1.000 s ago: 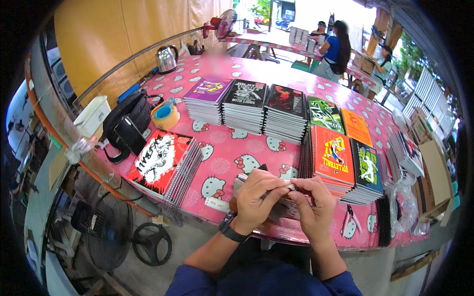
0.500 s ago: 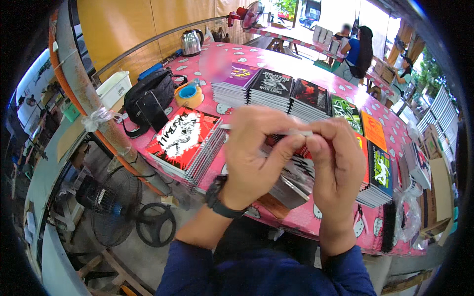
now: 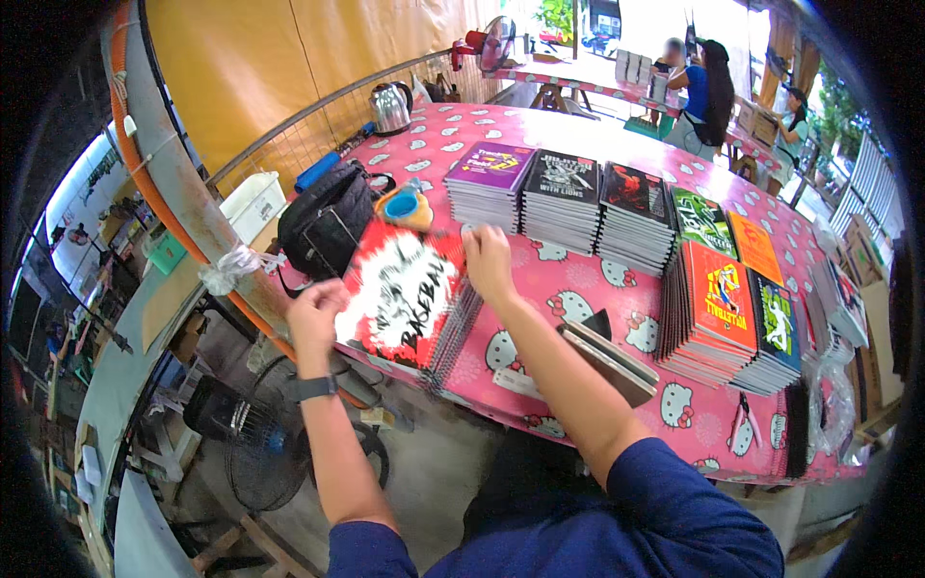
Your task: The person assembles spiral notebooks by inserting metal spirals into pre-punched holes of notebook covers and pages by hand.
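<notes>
My left hand grips the near left corner of a red, white and black spiral notebook. My right hand holds its far right edge. The notebook lies on top of a stack of the same notebooks at the near left of a pink patterned table. It looks blurred, so it is moving. A small pile of dark and tan notebooks lies on the table just right of my right forearm.
Stacks of notebooks stand behind: purple, black, red-black, orange, green. A black bag, tape roll and kettle sit at the left. Floor fan below. People stand at a far table.
Both hands have left the small pile held near my chest and moved left to the red notebook stack. The small pile now lies on the table. The view has swung left.
</notes>
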A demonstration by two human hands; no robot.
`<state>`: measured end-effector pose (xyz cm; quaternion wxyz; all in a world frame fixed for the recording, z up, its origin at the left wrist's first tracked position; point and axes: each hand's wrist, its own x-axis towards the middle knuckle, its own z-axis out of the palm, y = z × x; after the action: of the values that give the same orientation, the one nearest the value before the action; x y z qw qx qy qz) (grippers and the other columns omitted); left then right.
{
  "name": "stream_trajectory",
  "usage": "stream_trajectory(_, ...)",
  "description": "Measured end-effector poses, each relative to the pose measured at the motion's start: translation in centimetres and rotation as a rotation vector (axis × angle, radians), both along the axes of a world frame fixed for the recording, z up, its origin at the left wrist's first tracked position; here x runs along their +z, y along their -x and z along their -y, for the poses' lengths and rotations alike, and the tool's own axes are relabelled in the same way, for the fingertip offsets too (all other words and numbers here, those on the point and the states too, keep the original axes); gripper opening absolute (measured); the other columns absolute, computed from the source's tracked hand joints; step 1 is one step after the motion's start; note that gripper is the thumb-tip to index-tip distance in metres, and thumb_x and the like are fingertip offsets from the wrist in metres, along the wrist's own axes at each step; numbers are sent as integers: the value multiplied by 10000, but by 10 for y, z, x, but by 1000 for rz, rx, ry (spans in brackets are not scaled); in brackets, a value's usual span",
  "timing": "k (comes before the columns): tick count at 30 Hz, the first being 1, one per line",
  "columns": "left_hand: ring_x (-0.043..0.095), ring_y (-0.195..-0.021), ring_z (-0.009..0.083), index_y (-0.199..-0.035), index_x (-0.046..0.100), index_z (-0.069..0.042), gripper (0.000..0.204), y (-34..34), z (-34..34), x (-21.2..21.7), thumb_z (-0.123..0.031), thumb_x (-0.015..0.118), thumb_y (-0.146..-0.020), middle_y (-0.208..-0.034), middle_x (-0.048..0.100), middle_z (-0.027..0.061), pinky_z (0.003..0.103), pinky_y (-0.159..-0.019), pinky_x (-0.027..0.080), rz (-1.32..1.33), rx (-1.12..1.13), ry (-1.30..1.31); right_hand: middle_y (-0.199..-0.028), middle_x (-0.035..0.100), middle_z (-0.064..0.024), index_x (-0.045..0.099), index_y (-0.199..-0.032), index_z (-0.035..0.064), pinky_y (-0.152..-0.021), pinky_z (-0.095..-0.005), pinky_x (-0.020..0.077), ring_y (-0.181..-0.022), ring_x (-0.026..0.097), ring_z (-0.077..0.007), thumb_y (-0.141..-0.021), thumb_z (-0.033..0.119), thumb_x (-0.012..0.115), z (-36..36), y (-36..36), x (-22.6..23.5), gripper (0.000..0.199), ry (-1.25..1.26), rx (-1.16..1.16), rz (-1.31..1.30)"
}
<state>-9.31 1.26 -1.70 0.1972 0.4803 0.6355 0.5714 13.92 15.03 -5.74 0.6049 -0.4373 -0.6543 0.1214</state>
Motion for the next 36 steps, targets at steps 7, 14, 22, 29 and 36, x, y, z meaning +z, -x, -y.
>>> stream_trajectory(7,583,-911,170,-999,626,68,388,-16,-12,-81,-290,489,-935,-1030,621,99,298,-798,460,388,27,-444,-823,614,-77,622,-920,10,-673,-275,444,-743,554,-135,-871,159,534,2,20,-40,180,224,256,-400)
stream_trajectory(14,590,-855,201,-1011,614,84,528,-34,-22,-80,-369,345,-971,-960,627,134,320,-836,444,474,215,-412,-732,593,-25,637,-869,-3,-690,-236,420,-722,518,-83,-904,164,490,1,22,-46,226,158,261,-645)
stream_trajectory(22,488,-1090,254,-1243,417,65,679,-25,-21,-124,-519,221,-957,-1230,489,166,375,-967,360,715,79,-443,-786,624,-55,643,-866,-20,-750,-255,429,-750,545,-135,-948,298,430,-9,19,-65,392,189,222,-779)
stream_trajectory(29,398,-1230,293,-1357,282,23,814,-63,-23,-106,-641,269,-886,-1388,351,141,408,-1033,316,989,238,-354,-759,566,-19,614,-894,-57,-729,-280,425,-756,499,-103,-946,374,437,-16,13,-105,469,469,250,-711)
stream_trajectory(36,383,-1254,304,-1382,248,10,880,-59,-18,-115,-688,306,-849,-1409,330,132,411,-1049,302,999,115,-395,-690,457,27,510,-727,-35,-620,-263,379,-663,405,-84,-937,315,462,-5,17,-91,411,395,306,-872)
